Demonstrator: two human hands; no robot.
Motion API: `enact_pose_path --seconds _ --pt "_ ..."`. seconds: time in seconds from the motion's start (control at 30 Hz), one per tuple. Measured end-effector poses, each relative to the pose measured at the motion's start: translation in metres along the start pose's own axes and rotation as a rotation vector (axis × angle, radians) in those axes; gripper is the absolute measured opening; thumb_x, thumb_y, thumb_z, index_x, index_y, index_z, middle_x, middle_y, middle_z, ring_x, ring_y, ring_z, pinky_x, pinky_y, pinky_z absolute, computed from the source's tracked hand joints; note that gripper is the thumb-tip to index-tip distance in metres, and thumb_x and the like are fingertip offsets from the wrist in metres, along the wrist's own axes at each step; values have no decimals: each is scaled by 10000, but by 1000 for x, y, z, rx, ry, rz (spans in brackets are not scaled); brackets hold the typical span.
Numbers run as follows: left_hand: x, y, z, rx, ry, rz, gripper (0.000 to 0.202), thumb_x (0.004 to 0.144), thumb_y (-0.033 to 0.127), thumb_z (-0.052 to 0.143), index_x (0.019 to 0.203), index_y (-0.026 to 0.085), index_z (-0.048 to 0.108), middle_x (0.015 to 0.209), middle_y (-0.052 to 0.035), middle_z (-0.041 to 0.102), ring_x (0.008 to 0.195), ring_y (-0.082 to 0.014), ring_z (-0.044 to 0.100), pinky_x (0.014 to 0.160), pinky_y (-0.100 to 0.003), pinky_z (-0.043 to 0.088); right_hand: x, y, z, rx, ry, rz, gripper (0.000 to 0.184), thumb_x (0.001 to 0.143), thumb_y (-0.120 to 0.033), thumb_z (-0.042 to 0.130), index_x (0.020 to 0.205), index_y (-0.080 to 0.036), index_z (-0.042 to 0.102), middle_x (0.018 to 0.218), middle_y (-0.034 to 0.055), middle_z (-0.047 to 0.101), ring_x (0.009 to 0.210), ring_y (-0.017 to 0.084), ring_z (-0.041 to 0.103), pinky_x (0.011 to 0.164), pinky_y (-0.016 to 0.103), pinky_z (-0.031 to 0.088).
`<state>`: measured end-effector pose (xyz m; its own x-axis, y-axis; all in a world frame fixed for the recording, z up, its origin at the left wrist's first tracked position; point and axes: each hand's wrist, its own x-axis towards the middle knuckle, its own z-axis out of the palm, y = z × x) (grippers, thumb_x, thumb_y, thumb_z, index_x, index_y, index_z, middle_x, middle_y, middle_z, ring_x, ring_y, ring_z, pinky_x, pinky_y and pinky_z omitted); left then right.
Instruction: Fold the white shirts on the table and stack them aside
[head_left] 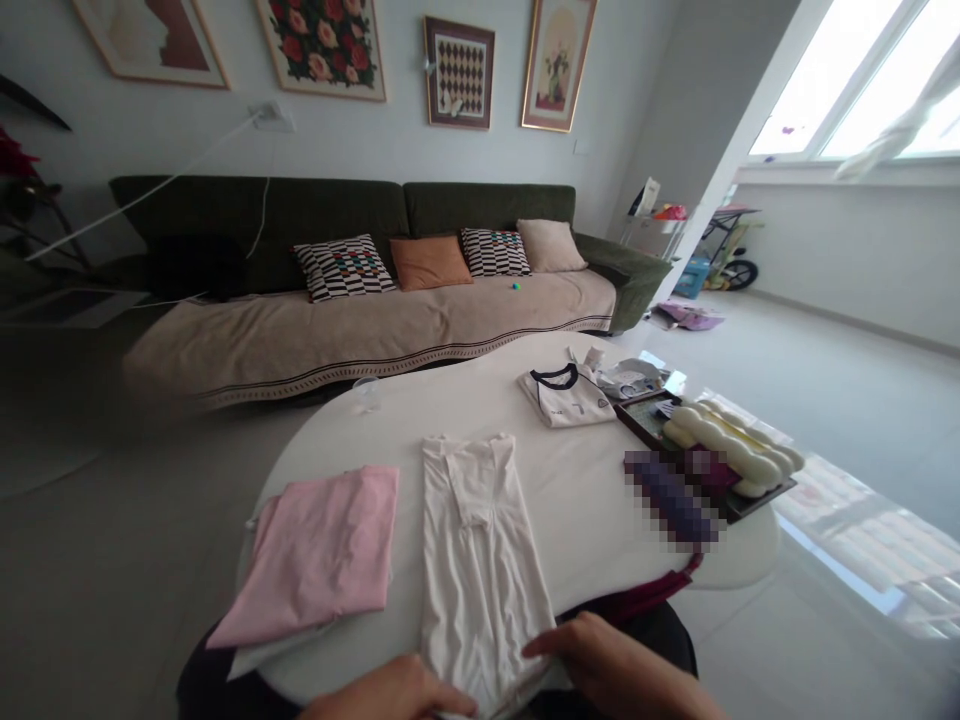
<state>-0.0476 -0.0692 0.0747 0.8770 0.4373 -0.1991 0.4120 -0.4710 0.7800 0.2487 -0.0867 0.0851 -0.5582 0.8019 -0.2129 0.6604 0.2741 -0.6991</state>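
Both hands (510, 670) on white garment (476, 540)

White garment (480, 540), folded lengthwise, flat on table's near edge

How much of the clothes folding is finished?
Two look done: the pink top and the dark-collared shirt lie folded on the table. In hand: both hands, left and right, press the white top, folded into a long strip. No unfolded clothes show.
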Motion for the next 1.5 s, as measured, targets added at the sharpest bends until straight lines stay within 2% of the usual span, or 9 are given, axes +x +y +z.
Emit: enact_pose_path --seconds 0.07,0.17,0.27,0.5,0.7,0.83,1.07,1.23,1.5 --pt "14 6 -52 -262 19 -108 331 801 133 525 1054 257 699 966 37 736 855 -160 660 767 -203 468 26 -2 -39 80 -29 11 567 657 30 440 1078 -263 682 987 -16 726 917 156 657 819 216 472" --pt "55 -22 -119 -544 349 -392 249 680 251 682 912 173 724 860 -13 730 861 -195 634 764 -248 468 90 15 -84 67 62 63 362 775 -16 493 1032 -193 675 976 11 704 925 167 633 854 285 476" --pt "99 -71 -146 -570 521 -493 281 684 308 654 906 140 694 732 -20 691 724 -189 619 636 -266 470 154 39 -94 28 209 194 255 892 -275 559 1115 -156 588 1109 52 621 977 201 606 846 397 500" --pt "125 -135 -119 -590 784 -476 243 657 241 639 866 125 683 750 -36 696 798 -197 629 724 -280 473 206 83 -51 11 402 405 306 900 -338 552 1157 -171 553 1163 68 583 974 193 602 824 401 515" --pt "130 -149 -148 -522 794 -412 343 735 270 584 1044 138 654 844 -45 712 789 -194 652 681 -288 502 209 108 -60 14 550 468 310 892 -344 563 1140 -157 563 1131 57 597 940 193 612 788 381 527" --pt "151 -152 -153 -333 917 -455 336 753 146 553 1078 132 639 997 -104 696 1006 -242 616 888 -378 466 213 98 -52 -84 665 492 352 907 -332 540 1223 -179 510 1226 82 552 1036 213 582 868 434 493" --pt "159 -135 -82 64 874 -304 492 838 240 495 1327 186 487 1469 -96 384 1392 -261 239 1131 -464 200 218 65 1 -300 528 334 518 904 -282 446 1412 -227 364 1541 49 223 1425 246 92 1135 472 93" --pt "156 -142 -63 474 749 -556 580 886 428 435 1430 253 331 1545 -100 198 1412 -339 131 1090 -571 178 217 71 11 -338 425 367 558 918 -440 366 1449 -312 250 1553 25 166 1428 275 59 1087 555 135" --pt "146 -147 -95 273 931 -807 597 884 322 420 1416 76 307 1490 -223 283 1376 -349 235 1082 -516 212 208 57 4 -328 482 543 647 924 -451 337 1482 -194 130 1558 127 34 1425 302 -20 1063 631 45"
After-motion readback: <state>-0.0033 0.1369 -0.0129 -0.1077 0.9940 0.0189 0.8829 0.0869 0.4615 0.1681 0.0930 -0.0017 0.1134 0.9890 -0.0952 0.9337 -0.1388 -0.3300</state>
